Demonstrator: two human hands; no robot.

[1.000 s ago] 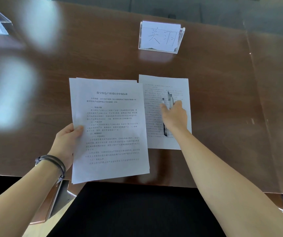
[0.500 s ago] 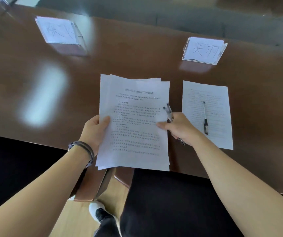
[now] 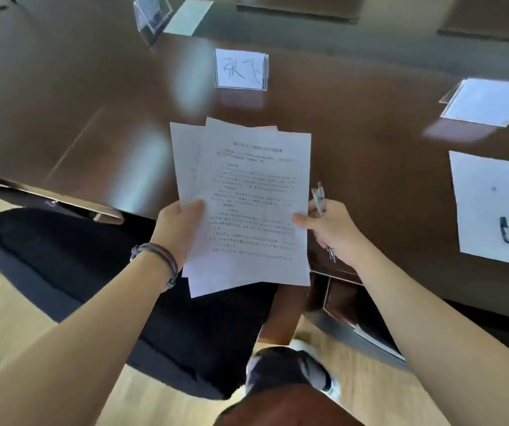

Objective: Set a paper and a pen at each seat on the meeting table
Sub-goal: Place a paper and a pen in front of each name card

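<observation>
Fingers (image 3: pixel 196 207) of the left hand (image 3: pixel 174 229) are pinched on the left edge of the paper stack (image 3: pixel 244 204), thumb on top; the stack is held in the air above the table edge (image 3: pixel 71 124), in front of the black chair (image 3: pixel 62 262). Fingers (image 3: pixel 300 221) of the right hand (image 3: pixel 333 230) are pinched on the stack's right edge, w/ pens (image 3: pixel 320 204) clamped in the same fist. Probable step: one sheet is to be peeled off and laid below the middle name card (image 3: pixel 240 69). It is best done w/ only the top sheet slid free by the thumb, squared to the table edge, then one pen laid on it. Count, left to right: name cards 3; stack 1, at least 3 sheets showing, exact no. can't be told; pens in fist approx. 2; placed sheet (image 3: pixel 496 207) 1, w/ 1 pen (image 3: pixel 504 230) on it, at the right seat.
</observation>
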